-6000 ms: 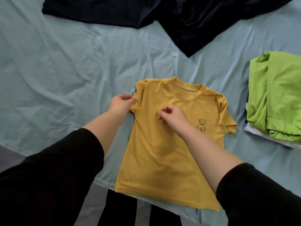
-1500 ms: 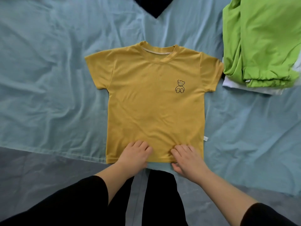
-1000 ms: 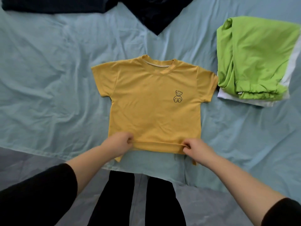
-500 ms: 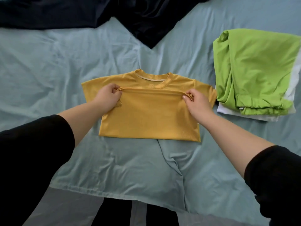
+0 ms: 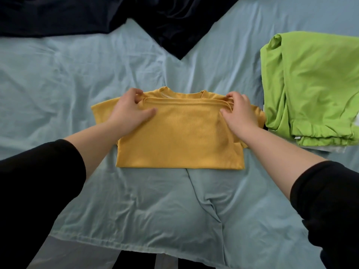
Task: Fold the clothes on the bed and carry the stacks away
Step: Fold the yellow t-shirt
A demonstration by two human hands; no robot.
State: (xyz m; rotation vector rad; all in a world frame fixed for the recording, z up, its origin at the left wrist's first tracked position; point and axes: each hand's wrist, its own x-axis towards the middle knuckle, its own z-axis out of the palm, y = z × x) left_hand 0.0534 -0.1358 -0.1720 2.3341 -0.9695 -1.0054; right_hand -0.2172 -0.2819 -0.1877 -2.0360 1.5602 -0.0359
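A small yellow T-shirt (image 5: 180,140) lies in the middle of the bed, folded in half with its hem brought up to just below the collar. My left hand (image 5: 129,111) pinches the hem's left corner near the left shoulder, thumb lying across the cloth. My right hand (image 5: 240,111) pinches the hem's right corner near the right shoulder. Both short sleeves stick out at the sides. The bear print is hidden under the fold.
A folded lime-green garment (image 5: 314,88) sits on a white one at the right, close to the shirt's right sleeve. Dark navy clothes (image 5: 174,26) lie spread along the far edge. The pale blue sheet (image 5: 58,84) is wrinkled; its near edge runs below.
Both hands lifted the shirt's hem from the near edge and carried it up to the collar, folding the shirt in half. In the last half second the hem settled closer to the neckline.
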